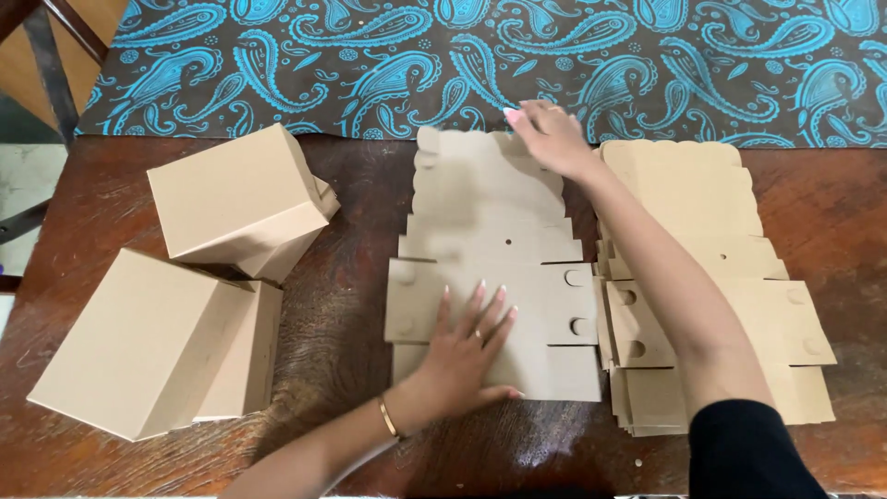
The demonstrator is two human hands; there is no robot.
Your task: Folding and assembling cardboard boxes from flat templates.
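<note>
While both hands (spread flat) press it, the box blank (494, 277) lies lengthwise away.

- right hand (552, 137) motion-blurred, fingertips unclear
- blue paisley-patterned dark cloth (388, 65) cut off at top edge
- stack of flat brown cardboard box blanks (730, 277) partly hidden by forearm

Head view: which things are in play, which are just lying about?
In play:
- flat box blank, under both hands
- left hand, palm flat on it
- right hand, at its far edge

Lying about:
- stack of blanks
- folded boxes
- paisley cloth
</note>
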